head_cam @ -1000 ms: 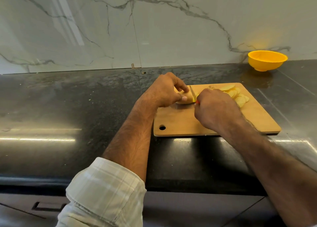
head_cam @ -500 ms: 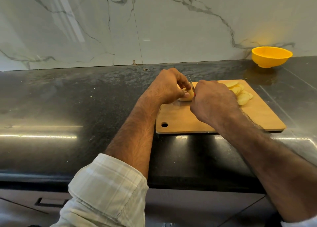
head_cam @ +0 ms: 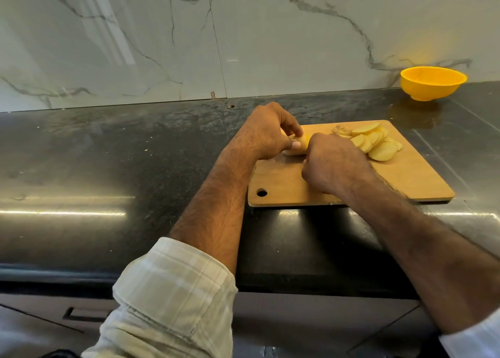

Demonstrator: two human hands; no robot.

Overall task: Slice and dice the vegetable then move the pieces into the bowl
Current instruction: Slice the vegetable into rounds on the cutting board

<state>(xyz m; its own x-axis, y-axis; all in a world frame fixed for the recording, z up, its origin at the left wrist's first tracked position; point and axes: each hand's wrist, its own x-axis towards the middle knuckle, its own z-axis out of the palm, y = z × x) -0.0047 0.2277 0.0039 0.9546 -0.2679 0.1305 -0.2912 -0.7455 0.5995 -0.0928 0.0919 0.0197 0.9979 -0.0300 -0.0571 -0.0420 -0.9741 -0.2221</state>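
A wooden cutting board [head_cam: 422, 179] lies on the dark counter. On its far left part sits a pale yellow potato piece [head_cam: 301, 143], gripped by my left hand [head_cam: 263, 133] with curled fingers. My right hand [head_cam: 334, 162] is closed in a fist right beside the potato; the knife it held a moment ago is hidden under the hand. A pile of several round potato slices [head_cam: 374, 142] lies on the board to the right of my hands. The yellow bowl [head_cam: 433, 85] stands at the back right, against the wall, apart from the board.
The black stone counter [head_cam: 121, 154] stretches wide to the left of the board. A marble wall [head_cam: 243, 32] closes the back. The counter's front edge runs below my forearms, with cabinet fronts beneath.
My right hand has come down and moved close against the potato, and the blade and red handle seen earlier are now hidden. The left hand stays on the potato.
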